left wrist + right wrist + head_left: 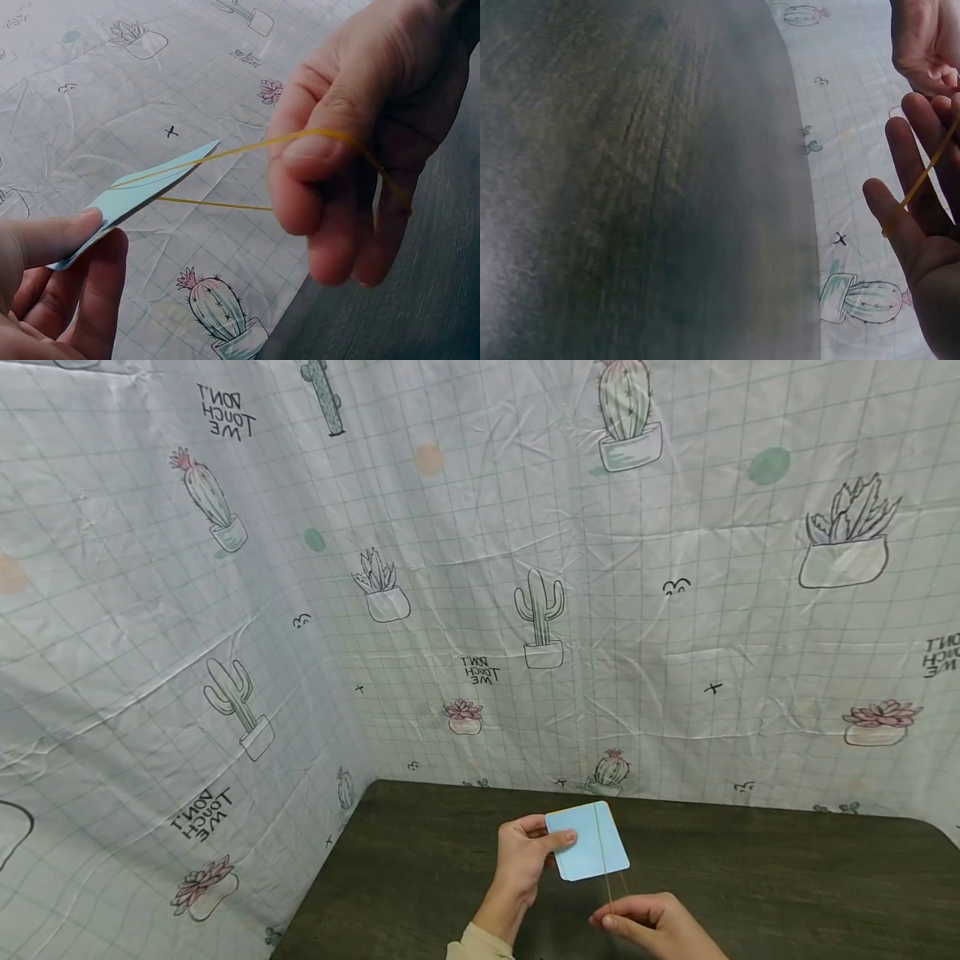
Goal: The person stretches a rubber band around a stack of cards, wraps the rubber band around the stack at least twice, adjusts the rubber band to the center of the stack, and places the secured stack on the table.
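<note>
My left hand (519, 858) holds a thin stack of light blue cards (585, 852) by its left side, thumb on top and fingers beneath. The cards are square with rounded corners, tilted above the table. A yellow rubber band (240, 151) loops round the stack, one strand crossing the top face. My right hand (654, 922), nearer the body, pinches the band between thumb and fingers and stretches it away from the cards. In the left wrist view the band passes over the right thumb and on to the little finger. The right wrist view shows the right hand (937, 262) only partly.
Below the hands lies a dark wooden table (420, 860). White cloth (480, 610) printed with cacti and grid lines hangs behind the table and along its left side.
</note>
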`<act>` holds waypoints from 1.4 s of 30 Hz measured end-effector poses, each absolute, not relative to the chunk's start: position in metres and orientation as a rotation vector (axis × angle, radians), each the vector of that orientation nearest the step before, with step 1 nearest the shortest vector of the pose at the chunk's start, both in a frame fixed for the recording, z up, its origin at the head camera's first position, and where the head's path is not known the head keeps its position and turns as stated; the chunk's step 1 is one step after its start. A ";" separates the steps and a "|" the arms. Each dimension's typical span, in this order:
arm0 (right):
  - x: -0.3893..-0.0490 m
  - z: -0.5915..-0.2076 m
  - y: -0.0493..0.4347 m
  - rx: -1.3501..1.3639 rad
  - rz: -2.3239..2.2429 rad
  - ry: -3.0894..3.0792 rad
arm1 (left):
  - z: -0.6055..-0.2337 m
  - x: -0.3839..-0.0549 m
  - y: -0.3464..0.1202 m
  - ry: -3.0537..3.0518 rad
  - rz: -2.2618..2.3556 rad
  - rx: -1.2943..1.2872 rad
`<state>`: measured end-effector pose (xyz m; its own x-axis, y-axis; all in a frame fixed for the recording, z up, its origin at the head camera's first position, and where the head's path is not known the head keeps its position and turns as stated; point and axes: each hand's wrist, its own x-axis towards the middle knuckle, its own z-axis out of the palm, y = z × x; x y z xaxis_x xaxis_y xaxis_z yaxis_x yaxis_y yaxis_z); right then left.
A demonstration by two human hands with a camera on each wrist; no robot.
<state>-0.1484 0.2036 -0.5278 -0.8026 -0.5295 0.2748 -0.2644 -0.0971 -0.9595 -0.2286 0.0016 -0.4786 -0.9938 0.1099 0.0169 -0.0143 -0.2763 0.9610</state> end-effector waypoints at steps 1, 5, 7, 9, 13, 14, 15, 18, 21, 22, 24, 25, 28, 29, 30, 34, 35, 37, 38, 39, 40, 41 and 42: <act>-0.148 -0.528 0.202 -0.902 -2.001 1.983 | -0.479 -0.229 0.002 1.837 2.446 0.117; -0.145 -0.531 0.193 -0.998 -1.961 2.119 | -0.481 -0.231 0.002 1.828 2.441 0.108; -0.143 -0.533 0.188 -1.084 -1.933 2.239 | -0.482 -0.232 0.002 1.819 2.438 0.105; -0.142 -0.535 0.183 -1.187 -1.890 2.408 | -0.482 -0.232 0.002 1.811 2.433 0.097; -0.137 -0.539 0.172 -1.276 -1.774 2.739 | -0.483 -0.233 0.002 1.797 2.424 0.082; -0.135 -0.539 0.169 -1.283 -1.750 2.799 | -0.483 -0.233 0.002 1.794 2.422 0.080; -0.134 -0.540 0.167 -1.282 -1.726 2.848 | -0.483 -0.233 0.002 1.791 2.421 0.079; -0.131 -0.541 0.160 -1.355 -1.652 2.989 | -0.484 -0.234 0.002 1.780 2.417 0.081; -0.134 -0.540 0.157 -1.566 -1.545 3.090 | -0.484 -0.234 0.002 1.769 2.418 0.084; -0.136 -0.539 0.157 -1.656 -1.488 3.112 | -0.484 -0.234 0.003 1.767 2.419 0.083; -0.143 -0.536 0.158 -1.857 -1.326 3.082 | -0.484 -0.234 0.003 1.757 2.422 0.083; -0.145 -0.535 0.159 -1.912 -1.268 3.044 | -0.484 -0.234 0.003 1.756 2.421 0.081; -0.147 -0.529 0.160 -1.946 -1.138 2.980 | -0.484 -0.233 0.004 1.750 2.421 0.077; -0.146 -0.528 0.160 -1.927 -1.130 2.973 | -0.483 -0.233 0.005 1.745 2.423 0.077; -0.144 -0.528 0.159 -1.896 -1.138 2.998 | -0.483 -0.232 0.005 1.741 2.424 0.079; -0.137 -0.529 0.152 -1.814 -1.158 3.192 | -0.483 -0.232 0.007 1.707 2.442 0.094; -0.137 -0.530 0.150 -1.813 -1.144 3.243 | -0.483 -0.232 0.007 1.701 2.445 0.094; -0.136 -0.531 0.149 -1.815 -1.110 3.326 | -0.483 -0.232 0.007 1.686 2.455 0.095; -0.136 -0.532 0.148 -1.816 -1.103 3.345 | -0.483 -0.232 0.008 1.679 2.460 0.094; -0.136 -0.533 0.148 -1.825 -1.089 3.366 | -0.483 -0.233 0.008 1.674 2.463 0.092; -0.136 -0.534 0.149 -1.825 -1.063 3.392 | -0.483 -0.233 0.008 1.669 2.469 0.088; -0.137 -0.535 0.149 -1.850 -1.055 3.395 | -0.483 -0.233 0.008 1.665 2.475 0.083; -0.138 -0.535 0.149 -1.863 -1.044 3.402 | -0.483 -0.233 0.008 1.654 2.485 0.082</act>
